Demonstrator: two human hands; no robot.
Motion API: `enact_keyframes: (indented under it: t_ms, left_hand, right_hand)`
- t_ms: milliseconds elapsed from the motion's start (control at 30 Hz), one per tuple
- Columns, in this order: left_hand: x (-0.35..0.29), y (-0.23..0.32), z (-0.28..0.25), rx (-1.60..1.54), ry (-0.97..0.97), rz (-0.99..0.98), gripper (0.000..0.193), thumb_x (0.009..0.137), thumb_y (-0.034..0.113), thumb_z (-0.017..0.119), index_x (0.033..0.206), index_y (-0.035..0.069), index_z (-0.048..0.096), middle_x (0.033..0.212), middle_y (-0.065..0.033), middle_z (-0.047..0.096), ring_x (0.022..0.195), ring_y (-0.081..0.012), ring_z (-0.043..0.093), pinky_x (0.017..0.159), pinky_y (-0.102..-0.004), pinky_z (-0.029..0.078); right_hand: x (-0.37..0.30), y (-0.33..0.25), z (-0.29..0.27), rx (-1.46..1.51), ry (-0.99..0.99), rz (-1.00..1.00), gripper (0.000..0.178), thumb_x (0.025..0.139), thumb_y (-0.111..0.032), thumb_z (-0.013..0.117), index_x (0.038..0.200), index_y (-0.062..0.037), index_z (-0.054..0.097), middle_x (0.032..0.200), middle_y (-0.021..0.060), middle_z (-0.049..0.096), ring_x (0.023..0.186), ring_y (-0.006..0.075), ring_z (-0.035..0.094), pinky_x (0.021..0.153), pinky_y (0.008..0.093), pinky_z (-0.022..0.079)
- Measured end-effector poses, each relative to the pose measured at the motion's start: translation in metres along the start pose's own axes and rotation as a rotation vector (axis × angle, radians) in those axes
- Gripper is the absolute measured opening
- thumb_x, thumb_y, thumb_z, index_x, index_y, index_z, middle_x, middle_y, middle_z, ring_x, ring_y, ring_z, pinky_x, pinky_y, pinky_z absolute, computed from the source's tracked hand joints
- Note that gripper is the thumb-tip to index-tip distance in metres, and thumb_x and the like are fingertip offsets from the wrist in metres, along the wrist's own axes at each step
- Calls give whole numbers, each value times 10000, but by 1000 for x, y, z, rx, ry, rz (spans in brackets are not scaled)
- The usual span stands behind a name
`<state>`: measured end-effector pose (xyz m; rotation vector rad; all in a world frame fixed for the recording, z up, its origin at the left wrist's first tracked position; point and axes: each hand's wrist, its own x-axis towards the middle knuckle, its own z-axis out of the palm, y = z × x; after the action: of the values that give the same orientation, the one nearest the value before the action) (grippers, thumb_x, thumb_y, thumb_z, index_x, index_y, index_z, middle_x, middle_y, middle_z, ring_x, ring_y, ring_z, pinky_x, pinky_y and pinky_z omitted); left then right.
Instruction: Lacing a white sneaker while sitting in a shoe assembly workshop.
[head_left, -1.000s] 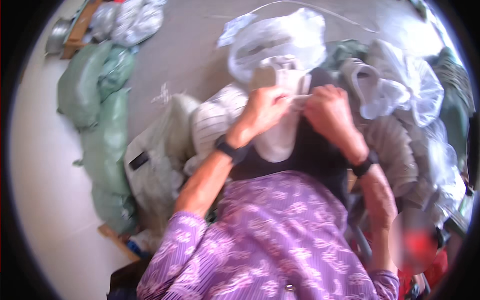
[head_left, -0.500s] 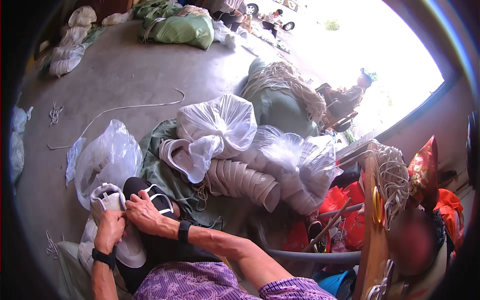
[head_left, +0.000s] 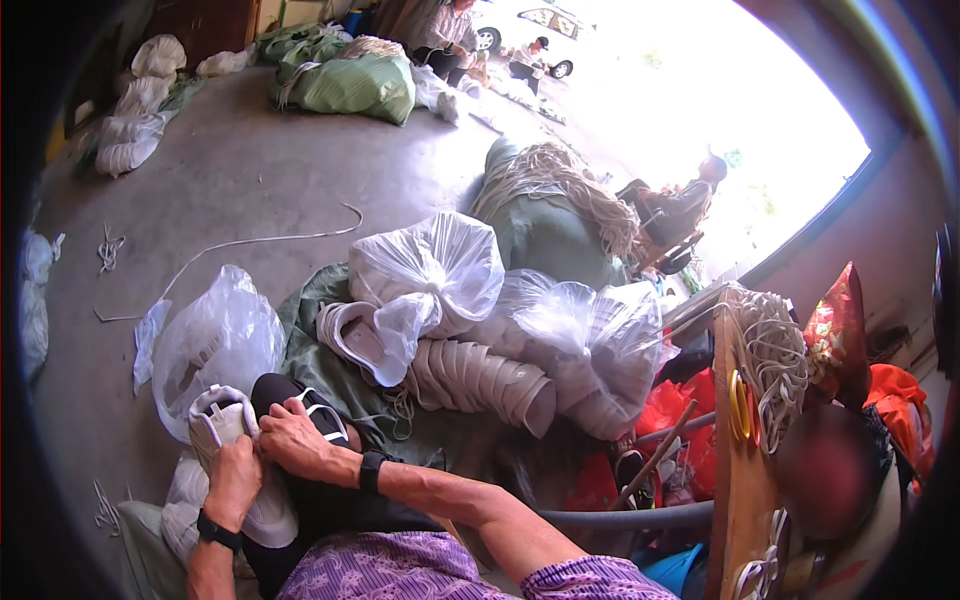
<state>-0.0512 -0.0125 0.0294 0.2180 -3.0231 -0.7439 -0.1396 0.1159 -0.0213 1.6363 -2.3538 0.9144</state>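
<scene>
A pale shoe (head_left: 270, 512) lies along the left edge of the person's dark-clad lap (head_left: 335, 510), its padded opening toward the far end and its rounded toe nearer the body. Both hands meet over its middle. The left hand (head_left: 236, 472) is curled on the shoe's left side, knuckles up; the right hand (head_left: 298, 440) comes across from the right, its fingers bent and drawn in close to the left one's. Whether they have closed on a lace or on the shoe itself I cannot tell — the hands hide what lies between the fingertips. A black band sits on each wrist (one per side).

Beyond the lap's far left end, a clear plastic bag (head_left: 215, 335) rests on the grey floor (head_left: 200, 220), and a thin white cord (head_left: 255, 240) runs across the floor past it. To the right of the knees a green cloth (head_left: 318, 315) is spread. By its far right edge sits a knotted clear bag (head_left: 440, 255), a pale shoe-shaped piece beside it, and near its right edge lies a row of nested pale pieces (head_left: 480, 380). A second clear bag (head_left: 605, 350) adjoins them. Farther right stands a wooden board (head_left: 735, 500) — looped cords (head_left: 770, 350) hang at its top, yellow rings just below.
</scene>
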Motion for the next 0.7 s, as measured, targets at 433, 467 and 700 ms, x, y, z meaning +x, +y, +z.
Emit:
enact_keyframes:
  t_ms: [433,467,700]
  left_hand:
    - [-15,-5,2,-441,311,-50,105,810,18,506,844,-37,589,685,-211,597,661,-361,616,599,-405,468]
    - [-14,-8,4,-450,292,-27,118,817,26,502,854,-38,595,703,-218,606,687,-366,625,610,-402,474]
    - [-14,-24,11,-248,74,38,127,710,109,571,713,9,650,603,-180,599,580,-328,622,559,-394,491]
  right_hand:
    - [24,-7,-7,187,-122,78,124,699,-202,661,717,-104,587,805,42,524,827,215,500,695,368,340]
    - [28,-7,-13,224,-153,113,117,695,-185,663,714,-100,585,807,45,526,829,223,503,692,371,347]
    - [72,-18,-47,781,58,172,117,791,-105,597,798,-12,527,755,94,495,730,240,499,647,346,414]
